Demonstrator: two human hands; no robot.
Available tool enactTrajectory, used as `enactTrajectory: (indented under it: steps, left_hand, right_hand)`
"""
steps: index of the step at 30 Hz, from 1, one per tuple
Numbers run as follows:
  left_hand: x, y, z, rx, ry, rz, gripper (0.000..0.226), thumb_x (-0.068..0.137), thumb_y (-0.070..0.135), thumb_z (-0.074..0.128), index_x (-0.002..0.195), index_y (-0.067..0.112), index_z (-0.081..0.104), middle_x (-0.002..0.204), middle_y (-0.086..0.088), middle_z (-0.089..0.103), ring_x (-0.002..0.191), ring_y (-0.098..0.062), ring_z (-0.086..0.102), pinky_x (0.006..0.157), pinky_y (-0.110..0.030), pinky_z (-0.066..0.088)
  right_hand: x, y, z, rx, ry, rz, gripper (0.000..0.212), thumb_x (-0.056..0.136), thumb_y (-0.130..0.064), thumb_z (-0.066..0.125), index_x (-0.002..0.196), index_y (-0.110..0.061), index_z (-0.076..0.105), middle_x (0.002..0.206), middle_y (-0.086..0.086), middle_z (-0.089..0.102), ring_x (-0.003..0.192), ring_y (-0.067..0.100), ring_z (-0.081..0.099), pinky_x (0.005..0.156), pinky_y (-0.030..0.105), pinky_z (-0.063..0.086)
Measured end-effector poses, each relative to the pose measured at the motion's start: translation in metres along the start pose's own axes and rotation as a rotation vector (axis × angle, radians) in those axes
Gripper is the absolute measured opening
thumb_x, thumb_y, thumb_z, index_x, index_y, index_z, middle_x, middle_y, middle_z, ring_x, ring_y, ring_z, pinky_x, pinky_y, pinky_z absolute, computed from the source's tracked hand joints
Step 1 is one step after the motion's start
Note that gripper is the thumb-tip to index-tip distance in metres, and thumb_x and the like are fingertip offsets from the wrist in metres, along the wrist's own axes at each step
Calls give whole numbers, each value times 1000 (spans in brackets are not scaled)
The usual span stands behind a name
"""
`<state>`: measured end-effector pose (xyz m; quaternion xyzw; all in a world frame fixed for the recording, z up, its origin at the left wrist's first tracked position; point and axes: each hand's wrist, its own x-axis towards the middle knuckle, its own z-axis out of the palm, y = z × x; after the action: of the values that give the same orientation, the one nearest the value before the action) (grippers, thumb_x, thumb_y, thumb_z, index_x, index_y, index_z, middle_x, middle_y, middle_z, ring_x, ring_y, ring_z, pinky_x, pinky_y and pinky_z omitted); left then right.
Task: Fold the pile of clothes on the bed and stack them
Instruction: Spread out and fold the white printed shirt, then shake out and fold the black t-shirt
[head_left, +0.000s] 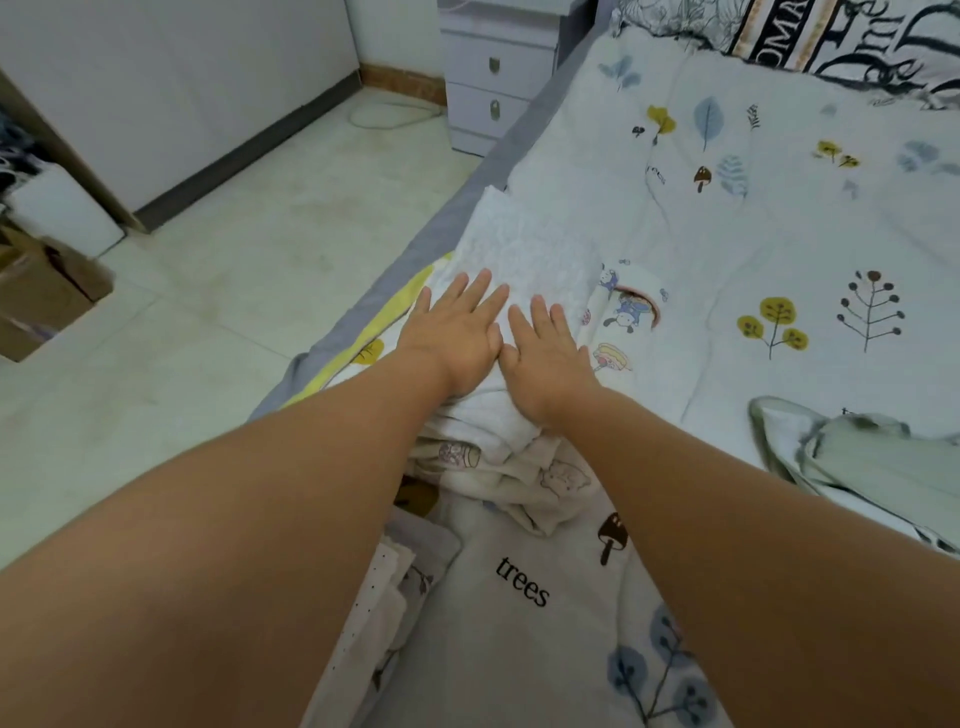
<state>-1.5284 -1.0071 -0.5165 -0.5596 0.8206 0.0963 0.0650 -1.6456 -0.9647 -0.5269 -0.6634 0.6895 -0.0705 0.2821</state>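
- Head view: the left hand (457, 332) and the right hand (545, 353) are lying flat, fingers straight, side by side on a white textured cloth (519, 249), gripping nothing.
- That cloth is sitting near the bed's (779, 218) left edge, on a cartoon-print garment (623, 312); crumpled pieces (519, 478) are lying under the wrists, and a pale green garment (872, 457) is waiting well apart at the right.
- Risk, as I judge it: the 2 palms pressing outward may be pushing the cloth toward the floor (234, 260), or creasing the uneven layers below.

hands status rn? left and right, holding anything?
Left hand: open, fingers straight, flat on the white folded cloth.
Right hand: open, flat on the same cloth, holding nothing.
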Motion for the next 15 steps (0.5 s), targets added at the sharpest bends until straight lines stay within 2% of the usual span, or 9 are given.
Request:
enactTrajectory:
  steps: [1,3,4,6,8,10,11,13,15]
  left_hand:
    - [-2,2,0,3,16,-11,51,101,29,16,150,26,0,158,4,-8,145,-15,-6,117,-42,-2]
    - [-10,8,-5,-25,65,-36,50,101,28,20,150,20,11,158,-1,7,145,-18,6,117,-43,3]
    - [-15,11,-9,-62,104,-52,49,100,27,25,147,15,20,155,-6,21,142,-21,18,115,-44,8]
    - [-28,15,-21,-176,225,-80,43,96,22,36,137,11,37,134,-11,49,125,-27,42,109,-42,22]
    - [-42,21,-36,-291,310,-88,37,93,17,42,128,10,48,121,-11,59,112,-29,53,99,-40,35]
    - [-60,29,-46,-394,305,-78,30,92,13,44,118,10,57,114,-9,63,103,-27,57,90,-38,43]
    - [-70,35,-50,-442,270,-66,26,92,12,45,114,11,59,109,-7,65,98,-25,59,85,-36,45]
    - [-89,45,-56,-500,166,-25,21,92,13,47,106,13,63,100,-6,68,88,-22,61,77,-33,48]
    - [-108,57,-58,-502,54,31,20,91,12,48,101,15,65,97,-3,68,85,-20,61,74,-30,47]
  right_hand:
    - [-3,-1,-4,20,6,-16,52,102,-32,19,151,-21,5,158,-2,-10,145,16,-12,118,47,2]
    - [-14,-3,-12,110,88,-57,43,101,-26,28,140,-11,35,153,8,21,142,22,14,114,46,20]
    - [-22,-4,-15,187,160,-67,35,99,-22,33,128,-8,47,142,10,39,133,24,31,108,42,29]
    - [-44,-7,-23,370,278,-47,31,95,-17,41,121,-12,56,123,4,56,113,19,49,97,31,38]
    - [-69,-7,-30,538,317,-26,28,90,-13,47,112,-17,64,101,-2,64,89,11,55,78,22,43]
    - [-92,-6,-36,662,279,-10,24,87,-9,51,95,-20,70,79,-4,65,68,11,54,64,20,43]
    - [-103,-5,-41,713,260,1,23,86,-7,52,89,-20,71,73,-3,65,62,14,54,61,23,44]
    - [-125,-3,-48,747,250,26,23,85,-6,55,82,-22,70,75,1,69,66,22,58,66,31,48]
    - [-149,1,-53,705,239,37,22,84,-7,56,79,-23,70,73,-3,68,65,13,59,66,27,48]
